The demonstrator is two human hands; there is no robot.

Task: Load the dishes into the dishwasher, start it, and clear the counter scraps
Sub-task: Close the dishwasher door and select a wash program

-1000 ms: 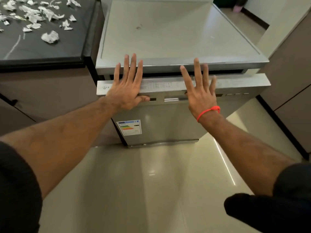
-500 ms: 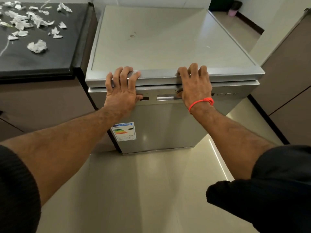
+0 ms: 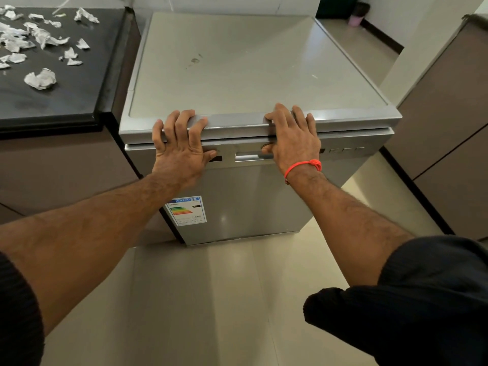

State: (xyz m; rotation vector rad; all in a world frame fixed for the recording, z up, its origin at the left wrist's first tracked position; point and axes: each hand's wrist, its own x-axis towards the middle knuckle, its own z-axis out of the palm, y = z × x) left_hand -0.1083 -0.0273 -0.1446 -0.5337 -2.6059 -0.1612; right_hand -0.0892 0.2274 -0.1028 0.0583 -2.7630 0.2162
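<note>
The silver dishwasher (image 3: 250, 70) stands in the middle with its door (image 3: 250, 202) closed flush against the body. My left hand (image 3: 179, 149) presses its palm on the door's top strip, fingers bent over the front edge of the lid. My right hand (image 3: 295, 141), with a red wrist band, presses the same way further right, its thumb by the recessed handle (image 3: 248, 156). Several crumpled white paper scraps (image 3: 41, 79) lie on the black counter (image 3: 66, 101) at the upper left. No dishes are visible.
An energy label (image 3: 187, 210) is stuck low on the door's left side. Brown cabinets (image 3: 449, 128) flank the dishwasher on the right, with a narrow floor gap between. Glossy beige floor tiles (image 3: 211, 299) spread in front. A pink bin (image 3: 356, 19) stands far back.
The door, slightly ajar a second ago, has been pushed shut by both hands. My fingers went from stretched flat on the door to bent over the lid's front edge.
</note>
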